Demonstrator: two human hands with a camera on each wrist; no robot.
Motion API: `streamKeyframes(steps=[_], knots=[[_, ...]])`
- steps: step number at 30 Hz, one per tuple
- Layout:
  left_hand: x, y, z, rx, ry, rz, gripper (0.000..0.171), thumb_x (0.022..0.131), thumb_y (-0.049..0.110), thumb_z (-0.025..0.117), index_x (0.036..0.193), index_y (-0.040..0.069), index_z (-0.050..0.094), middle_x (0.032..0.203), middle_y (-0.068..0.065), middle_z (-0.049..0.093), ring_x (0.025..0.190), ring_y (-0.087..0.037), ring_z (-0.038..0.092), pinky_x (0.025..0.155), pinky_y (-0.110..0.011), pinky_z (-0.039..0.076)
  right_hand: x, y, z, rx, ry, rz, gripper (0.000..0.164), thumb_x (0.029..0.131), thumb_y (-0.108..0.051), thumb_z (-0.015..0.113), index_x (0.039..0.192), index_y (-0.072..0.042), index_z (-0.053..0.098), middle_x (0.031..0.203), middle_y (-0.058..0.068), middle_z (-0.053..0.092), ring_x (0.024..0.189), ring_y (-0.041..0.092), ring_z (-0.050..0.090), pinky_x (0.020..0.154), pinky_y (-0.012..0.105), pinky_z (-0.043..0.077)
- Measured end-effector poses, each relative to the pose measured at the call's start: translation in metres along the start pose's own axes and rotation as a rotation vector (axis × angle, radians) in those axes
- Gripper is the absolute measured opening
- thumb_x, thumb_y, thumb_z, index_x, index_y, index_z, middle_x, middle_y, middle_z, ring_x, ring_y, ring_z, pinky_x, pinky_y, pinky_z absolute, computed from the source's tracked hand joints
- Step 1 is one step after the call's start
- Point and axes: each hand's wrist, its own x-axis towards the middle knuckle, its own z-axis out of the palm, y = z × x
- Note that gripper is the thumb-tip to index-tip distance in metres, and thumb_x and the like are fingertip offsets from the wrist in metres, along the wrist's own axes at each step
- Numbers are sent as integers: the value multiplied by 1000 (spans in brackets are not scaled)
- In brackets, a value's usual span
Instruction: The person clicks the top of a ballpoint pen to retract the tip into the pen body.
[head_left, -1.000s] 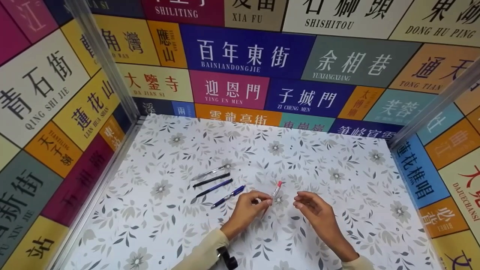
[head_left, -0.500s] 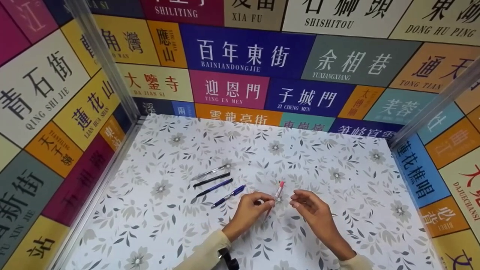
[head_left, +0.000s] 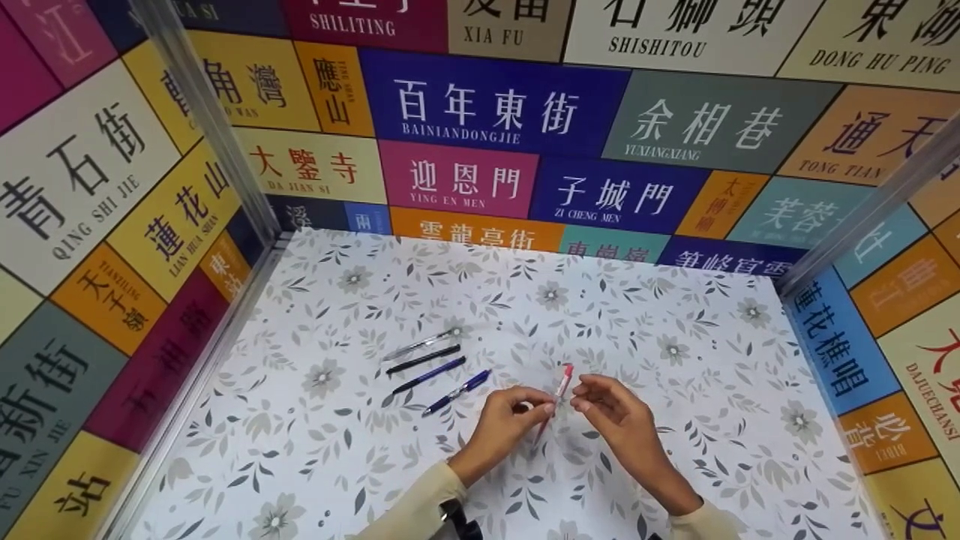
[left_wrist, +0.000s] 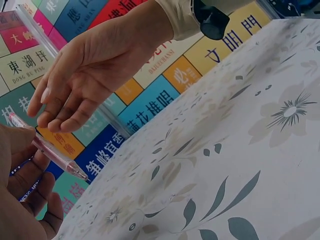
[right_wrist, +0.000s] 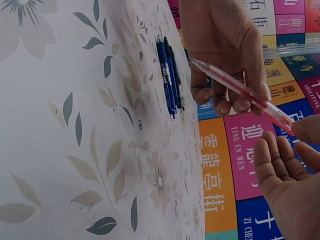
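Observation:
A clear-barrelled red pen (head_left: 564, 380) is pinched between the thumb and fingers of my left hand (head_left: 506, 424), above the flowered table. Its pink end points up and away, its tip down toward me. My right hand (head_left: 619, 420) hovers just right of that pink end, its fingers loosely bent and holding nothing. From the right wrist, the pen (right_wrist: 235, 87) crosses in front of the left hand (right_wrist: 225, 45); the right thumb (right_wrist: 306, 129) overlaps its pink end, and whether they touch I cannot tell. In the left wrist view, the pen's metal tip (left_wrist: 77, 170) shows.
Left of my hands lie several pens, roughly side by side: a clear one (head_left: 424, 345), a black one (head_left: 424, 360), a dark blue one (head_left: 429, 376) and a blue one with a grip (head_left: 457, 393). Sign-printed walls (head_left: 495, 105) enclose the table (head_left: 637, 315) behind and at both sides.
My left hand has shifted slightly to the right with the red pen. The right hand has come left, closing the gap to the pen's pink end. The pens on the table stay put.

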Motion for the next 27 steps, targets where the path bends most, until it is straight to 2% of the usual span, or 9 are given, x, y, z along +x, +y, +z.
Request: streamKeyframes(steps=[4,8,11,20,27], knots=[[0,1,2,-4,2,-7,11,98,8,82,108,5,86,101,-6,82,90,-27,73,77,-21,56,2,-1,2,-9,6,3,38,103,11,69,140,7,64,120,31,68,107,21,76,94,29,62],[0,1,2,-17,3,-5,11,98,8,82,109,5,86,101,-7,82,92,-23,73,78,-22,57,3,-3,4,0,1,21,39,103,10,68,142,6,64,121,31,68,107,21,76,94,30,62],[0,0,3,-27,2,1,12,99,8,82,109,4,85,102,-8,82,92,-19,74,80,-23,57,4,-4,5,32,-14,20,39,103,12,66,142,10,62,123,34,66,107,22,76,94,31,63],[1,-2,4,-54,-2,10,12,101,10,80,110,4,85,104,-9,83,90,-8,71,78,-21,56,7,-2,8,66,-25,-5,37,104,14,64,140,13,61,123,35,64,108,23,74,92,32,63],[1,-2,5,-60,-4,17,12,101,9,80,111,4,85,105,-10,83,92,-7,72,81,-22,57,9,0,9,61,-12,-15,37,103,13,66,140,11,63,122,35,65,108,23,74,92,30,63]])
